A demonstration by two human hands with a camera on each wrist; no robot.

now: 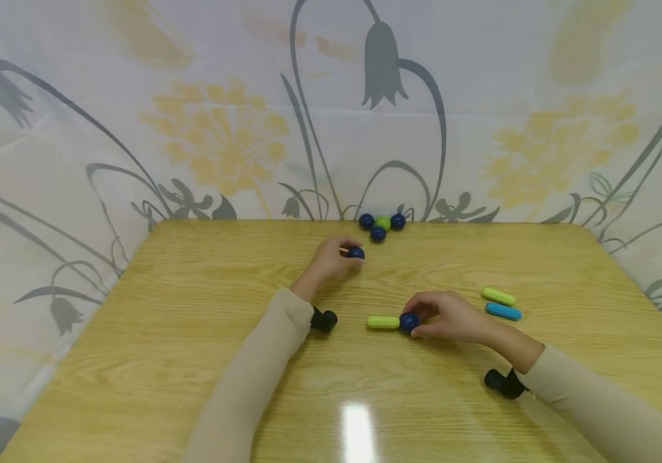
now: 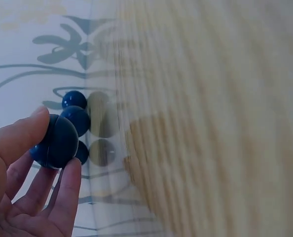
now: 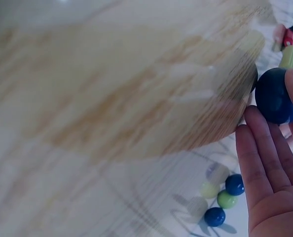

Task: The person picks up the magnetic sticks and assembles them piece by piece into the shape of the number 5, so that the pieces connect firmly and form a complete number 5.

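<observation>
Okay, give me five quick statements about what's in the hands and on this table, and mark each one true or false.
1. The left hand holds a glossy dark blue ball. True.
2. The right hand holds a second dark blue ball, which is at one end of a short yellow-green rod. True.
3. The two rods lying apart from the hands are both red. False: one is a bright blue rod, the other a loose yellow-green rod.
4. All the balls grouped near the far edge are green. False: one glossy green ball sits with three dark blue balls.
5. The table has a wood-grain top. True.
</observation>
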